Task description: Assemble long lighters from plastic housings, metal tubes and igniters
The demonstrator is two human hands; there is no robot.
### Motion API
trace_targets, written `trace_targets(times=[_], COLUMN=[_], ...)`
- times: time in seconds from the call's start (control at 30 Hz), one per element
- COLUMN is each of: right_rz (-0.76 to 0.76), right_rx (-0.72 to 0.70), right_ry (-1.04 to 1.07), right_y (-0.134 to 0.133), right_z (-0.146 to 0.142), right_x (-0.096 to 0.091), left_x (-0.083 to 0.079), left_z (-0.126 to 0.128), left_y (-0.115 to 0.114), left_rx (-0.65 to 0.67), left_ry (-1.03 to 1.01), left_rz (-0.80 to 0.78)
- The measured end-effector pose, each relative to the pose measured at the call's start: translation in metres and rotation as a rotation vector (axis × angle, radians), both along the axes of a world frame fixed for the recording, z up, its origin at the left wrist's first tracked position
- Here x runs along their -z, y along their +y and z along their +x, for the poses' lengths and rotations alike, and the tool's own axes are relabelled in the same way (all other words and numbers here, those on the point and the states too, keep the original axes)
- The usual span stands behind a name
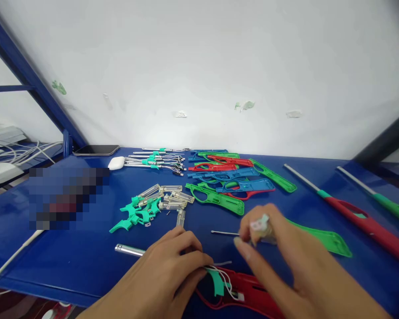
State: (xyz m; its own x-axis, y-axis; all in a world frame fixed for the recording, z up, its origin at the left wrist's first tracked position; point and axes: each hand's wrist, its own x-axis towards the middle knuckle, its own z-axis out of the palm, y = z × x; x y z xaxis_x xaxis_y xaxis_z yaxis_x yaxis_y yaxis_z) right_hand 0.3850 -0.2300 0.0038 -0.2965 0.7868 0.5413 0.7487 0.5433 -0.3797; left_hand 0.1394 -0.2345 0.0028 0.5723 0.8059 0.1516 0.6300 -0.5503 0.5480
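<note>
My left hand is closed, pressing on a silver metal tube and the front of a red plastic shell half lying at the table's near edge. A teal trigger piece and thin white wires sit in that shell. My right hand hovers just to the right, fingers pinched on a small clear part. A thin metal pin lies between the hands.
On the blue table lie teal triggers, clear tubes, metal nozzles, a heap of coloured shell halves, a green half, two assembled lighters, a phone and white cables.
</note>
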Motion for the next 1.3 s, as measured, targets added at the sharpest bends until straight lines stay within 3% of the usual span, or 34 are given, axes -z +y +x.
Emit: trace_targets(times=[0.1, 0.27, 0.63, 0.97, 1.3], right_rz=[-0.082, -0.191, -0.362, -0.388, -0.383], right_rx=[-0.115, -0.147, -0.186, -0.222, -0.165], right_ry=[0.026, 0.064, 0.131, 0.129, 0.163], right_y=[-0.007, -0.016, -0.018, -0.019, -0.021], right_z=[-0.003, -0.004, -0.013, -0.012, -0.008], right_x=[0.022, 0.045, 0.040, 0.040, 0.042], left_x=[0.009, 0.016, 0.016, 0.017, 0.019], left_z=[-0.004, -0.006, -0.006, -0.006, -0.007], left_y=[0.000, -0.003, -0.001, -0.006, -0.007], left_rx=[0.004, 0.003, 0.028, 0.012, -0.006], left_ry=[-0.051, -0.029, -0.067, -0.037, 0.042], left_rz=[0.030, 0.092, 0.225, 0.278, 0.262])
